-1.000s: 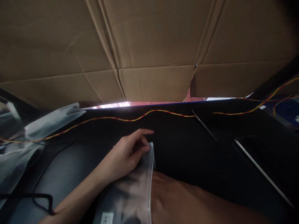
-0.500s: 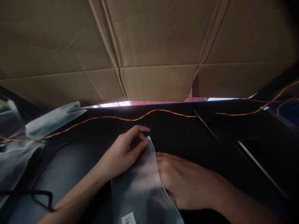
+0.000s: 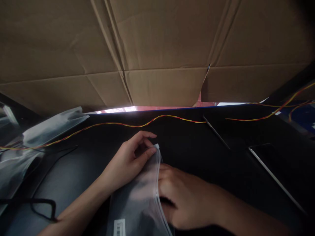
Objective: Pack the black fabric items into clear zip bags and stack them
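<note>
Only marking I can spot: a white label on the clear zip bag, dark marks, too small to read from my end. Bag's at the desk's near edge, abt mid-width, mouth side facing R. My L hand comes in from the near-L corner, thumb + fingertips pinching the bag's far corner by the zip, 1 finger sticking out loose. My R hand comes in from the near-R corner, fingers past the zip line, showing hazily thru the film; can't tell if they grip anything, or what else is inside. More plastic bags along desk's L edge, contents unclear. Red-yellow wire nr far edge.
</note>
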